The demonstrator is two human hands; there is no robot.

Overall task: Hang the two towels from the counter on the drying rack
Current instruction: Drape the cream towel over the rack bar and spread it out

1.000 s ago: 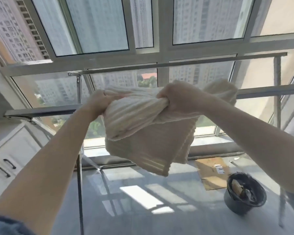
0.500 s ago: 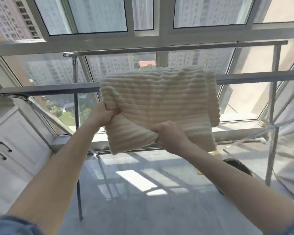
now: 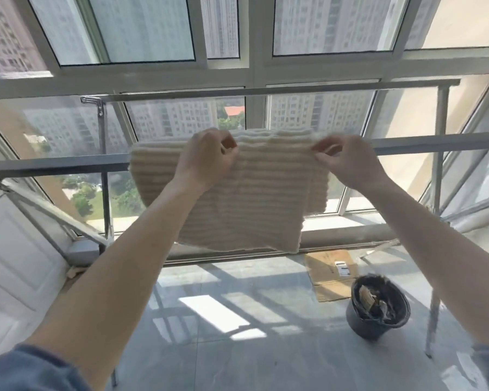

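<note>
Towel [image 3: 237,198] number one looked all but hung: it lay folded over the near rail [image 3: 54,166] of the rack, most of the cloth drooping below both hands, a shorter flap behind. The left hand [image 3: 206,162] pinched the top fold between thumb and curled fingers; the right hand [image 3: 347,162] did likewise just to its right, thumb and fingertips nipping the fold's edge. Between them the cloth ran taut along the rail. Judging by that, what remained was a last tug to even it out, letting go, then the whole second towel, which was nowhere in view, nor was the counter. The towel was cream, thick and soft, ribbed in horizontal ridges, roughly square with slightly ragged lower edges. The rail was flat grey metal; a thinner far rail [image 3: 266,90] ran above the hands on round shiny posts. Below the right forearm, on glossy grey floor, sat a dark round bucket [image 3: 377,325] beside flattened cardboard [image 3: 328,266].
</note>
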